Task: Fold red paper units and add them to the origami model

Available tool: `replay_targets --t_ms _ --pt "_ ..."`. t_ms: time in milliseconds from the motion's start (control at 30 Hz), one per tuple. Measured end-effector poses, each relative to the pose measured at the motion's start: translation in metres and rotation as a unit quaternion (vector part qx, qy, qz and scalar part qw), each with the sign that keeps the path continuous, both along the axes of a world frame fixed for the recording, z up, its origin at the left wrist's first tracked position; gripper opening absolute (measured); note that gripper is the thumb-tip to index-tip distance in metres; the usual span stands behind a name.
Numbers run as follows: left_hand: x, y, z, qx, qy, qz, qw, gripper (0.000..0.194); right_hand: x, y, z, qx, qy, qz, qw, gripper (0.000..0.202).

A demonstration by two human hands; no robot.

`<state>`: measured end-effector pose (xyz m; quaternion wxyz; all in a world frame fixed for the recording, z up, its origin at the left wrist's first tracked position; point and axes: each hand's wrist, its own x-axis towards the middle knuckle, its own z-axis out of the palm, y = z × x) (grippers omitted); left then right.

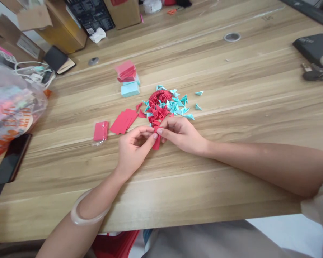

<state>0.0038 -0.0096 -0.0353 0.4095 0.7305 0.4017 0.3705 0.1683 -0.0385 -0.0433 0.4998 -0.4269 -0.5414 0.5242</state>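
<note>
Between my two hands is a narrow folded strip of red paper (pixel 156 143). My left hand (pixel 133 147) pinches its left side with thumb and fingers. From the right, my right hand (pixel 181 134) pinches the same strip, the two thumbs nearly touching. Just beyond the fingers lies a pile of red folded paper triangles (pixel 158 113), with light blue folded triangles (pixel 176 105) mixed in and spread to the right. A red fan-like ring of joined pieces (pixel 160 96) sits at the pile's far side. Flat red paper sheets (pixel 122 122) overlap to the left of the pile.
A wrapped pack of red paper (pixel 100 131) lies left of the sheets. Farther back are light blue paper blocks (pixel 130 89) and red packs (pixel 126 70). A plastic bag (pixel 13 104), a phone (pixel 12 157) and cardboard boxes (pixel 61 27) line the left; a black case (pixel 314 50) is right.
</note>
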Motion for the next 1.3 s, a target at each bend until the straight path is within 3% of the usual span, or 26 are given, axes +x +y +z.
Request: replay_targets --t_ms 300,633,1300 --pt "0.0024 -0.003 0.0023 -0.006 -0.034 0.043 0.998 0.013 -0.0009 0.0008 0.001 0.003 0.001 -0.009 1.0 0.02" --pt "0.0009 -0.0033 -0.0007 0.02 -0.044 0.059 0.997 0.014 -0.0003 0.0004 0.0013 -0.003 -0.002 0.008 1.0 0.022" --pt "0.0015 -0.0027 0.0011 0.007 -0.025 0.064 0.998 0.014 -0.001 0.0022 0.0003 -0.037 0.11 -0.067 0.991 0.034"
